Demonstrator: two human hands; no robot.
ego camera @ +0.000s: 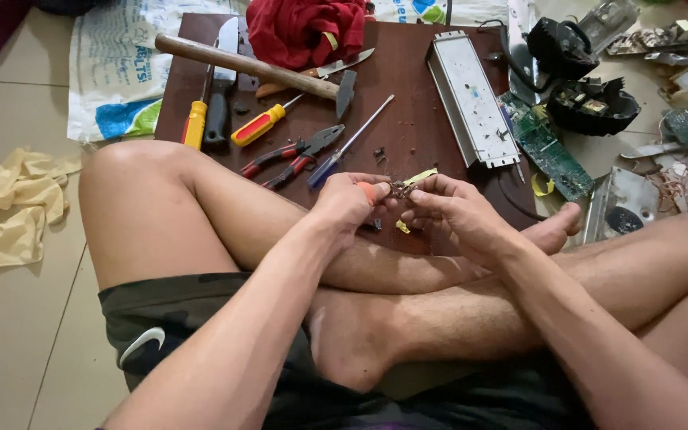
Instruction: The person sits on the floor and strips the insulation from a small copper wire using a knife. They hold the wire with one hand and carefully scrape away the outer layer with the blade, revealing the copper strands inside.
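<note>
Fingers of the right hand (449, 209) pinch a small dark wire-wrapped component (399, 189) with a yellow strip, held between both hands just above the brown board (408, 119). The left hand (349, 201) is closed around an orange-handled tool (367, 191), its tip touching the component. Red-handled pliers (292, 154) lie nearby.

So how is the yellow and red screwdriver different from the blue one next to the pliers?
The yellow-and-red screwdriver has a fat, two-coloured handle, while the blue-handled screwdriver has a slim blue one. The yellow-and-red one's metal shaft is short and runs under the hammer; the blue one's shaft is long, thin and fully in view. The blue one lies nearer the left hand. Both lie untouched on the brown board, slanting the same way.
</note>
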